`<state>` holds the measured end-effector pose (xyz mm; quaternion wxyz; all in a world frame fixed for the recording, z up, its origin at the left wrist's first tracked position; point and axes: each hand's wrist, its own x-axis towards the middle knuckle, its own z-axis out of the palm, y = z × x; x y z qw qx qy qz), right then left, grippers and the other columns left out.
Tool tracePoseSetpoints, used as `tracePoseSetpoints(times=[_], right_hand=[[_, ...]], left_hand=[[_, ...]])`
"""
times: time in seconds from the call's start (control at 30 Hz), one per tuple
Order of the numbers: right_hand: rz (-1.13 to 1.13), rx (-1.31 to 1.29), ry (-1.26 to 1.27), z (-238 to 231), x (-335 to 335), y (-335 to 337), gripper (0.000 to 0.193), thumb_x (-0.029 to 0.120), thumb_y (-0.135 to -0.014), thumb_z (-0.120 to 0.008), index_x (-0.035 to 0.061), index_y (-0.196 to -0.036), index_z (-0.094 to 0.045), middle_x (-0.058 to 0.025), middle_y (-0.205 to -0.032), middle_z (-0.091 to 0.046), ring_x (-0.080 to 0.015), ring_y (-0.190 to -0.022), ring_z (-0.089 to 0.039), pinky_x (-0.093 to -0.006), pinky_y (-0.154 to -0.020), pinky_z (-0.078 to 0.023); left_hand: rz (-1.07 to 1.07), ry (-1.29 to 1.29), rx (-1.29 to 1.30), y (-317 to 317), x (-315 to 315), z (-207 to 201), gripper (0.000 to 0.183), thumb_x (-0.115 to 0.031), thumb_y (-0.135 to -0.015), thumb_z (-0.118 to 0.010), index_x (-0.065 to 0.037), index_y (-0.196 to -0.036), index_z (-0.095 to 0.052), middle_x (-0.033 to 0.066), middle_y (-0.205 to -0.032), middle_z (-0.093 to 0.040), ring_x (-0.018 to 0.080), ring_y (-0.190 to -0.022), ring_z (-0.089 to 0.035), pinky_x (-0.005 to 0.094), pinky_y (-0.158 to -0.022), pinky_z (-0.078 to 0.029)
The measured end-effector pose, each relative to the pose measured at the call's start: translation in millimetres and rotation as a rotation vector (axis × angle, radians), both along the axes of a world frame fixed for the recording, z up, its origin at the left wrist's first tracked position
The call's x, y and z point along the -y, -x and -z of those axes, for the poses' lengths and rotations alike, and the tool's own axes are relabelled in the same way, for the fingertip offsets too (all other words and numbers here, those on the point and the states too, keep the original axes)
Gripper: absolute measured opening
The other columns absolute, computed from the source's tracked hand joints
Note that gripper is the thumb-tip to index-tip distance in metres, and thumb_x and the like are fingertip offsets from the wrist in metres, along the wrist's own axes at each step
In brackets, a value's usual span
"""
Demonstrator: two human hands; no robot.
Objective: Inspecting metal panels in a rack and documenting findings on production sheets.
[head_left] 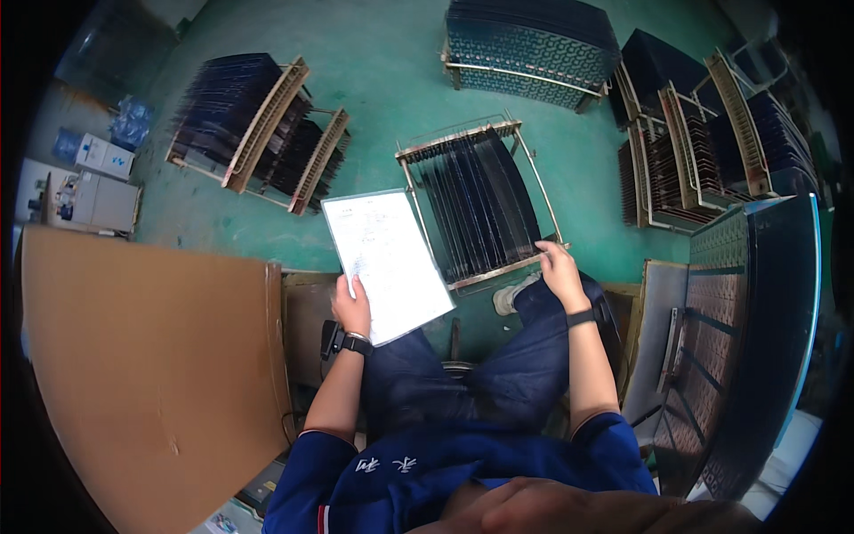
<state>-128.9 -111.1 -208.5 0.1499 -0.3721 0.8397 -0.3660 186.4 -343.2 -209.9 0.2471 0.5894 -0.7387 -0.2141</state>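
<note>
My left hand (351, 307) grips the lower left edge of a white printed sheet (391, 271) in a clear sleeve, thumb on top. The sheet lies tilted above my left thigh. My right hand (562, 271) reaches to the near right corner of a metal rack (503, 269) on the floor in front of me. Its fingers are bent at that corner; whether they grip the frame or a panel edge is hard to make out. Inside the rack stand several thin dark panels (476, 196) in a row.
More racks of dark panels stand around: a left rack (267, 125), a far rack (534, 76) and right-hand racks (694, 142). A large cardboard sheet (151, 356) rises at my left, a tall dark panel stack (765, 329) at my right. White boxes (105, 158) sit far left on the green floor (374, 89).
</note>
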Motion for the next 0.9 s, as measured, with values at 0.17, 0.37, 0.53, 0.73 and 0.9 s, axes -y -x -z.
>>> tracePoseSetpoints(times=[0.17,0.37,0.53,0.73,0.9], right_hand=[[-0.04,-0.09,-0.112,77,33,37,0.027,0.004,-0.078,-0.056,0.0075,-0.105,-0.057,-0.0157,-0.11,-0.054,-0.035,-0.1,-0.052,-0.0402,-0.084,-0.044],[0.11,-0.141,-0.425,111,62,38,0.038,0.002,-0.072,-0.061,0.0155,-0.107,-0.058,-0.0076,-0.128,-0.041,-0.0279,-0.114,-0.042,-0.0406,-0.092,-0.037],[0.126,-0.166,-0.398,113,60,37,0.035,0.002,-0.073,-0.061,0.0137,-0.106,-0.058,-0.0075,-0.125,-0.044,-0.028,-0.112,-0.044,-0.0415,-0.091,-0.038],[-0.11,-0.104,-0.104,115,73,16,0.037,0.008,-0.076,-0.061,0.0092,-0.112,-0.053,-0.0084,-0.118,-0.049,-0.029,-0.108,-0.047,-0.0386,-0.091,-0.04],[-0.041,-0.005,-0.228,125,67,8,0.058,0.004,-0.077,-0.059,0.0147,-0.129,-0.039,-0.013,-0.123,-0.045,-0.0331,-0.11,-0.045,-0.0402,-0.091,-0.04]], left_hand=[[0.094,0.036,0.168,28,17,-14,0.022,-0.025,-0.087,-0.052,-0.006,-0.096,-0.059,0.0192,-0.077,-0.062,0.038,-0.071,-0.06,0.0442,-0.061,-0.045],[0.077,0.06,0.149,24,27,-8,0.02,-0.021,-0.087,-0.053,-0.004,-0.095,-0.059,0.0199,-0.078,-0.062,0.0373,-0.071,-0.06,0.0414,-0.061,-0.045],[0.077,0.043,0.102,28,27,-14,0.019,-0.019,-0.087,-0.053,-0.003,-0.095,-0.059,0.02,-0.079,-0.062,0.0366,-0.071,-0.06,0.0392,-0.062,-0.046],[0.059,0.059,0.126,26,28,-11,0.02,-0.019,-0.087,-0.054,-0.002,-0.094,-0.059,0.0203,-0.078,-0.062,0.0359,-0.07,-0.06,0.0388,-0.06,-0.046],[0.057,0.055,0.109,22,29,-8,0.02,-0.019,-0.087,-0.054,-0.002,-0.094,-0.059,0.0204,-0.077,-0.061,0.036,-0.069,-0.06,0.0387,-0.06,-0.046]])
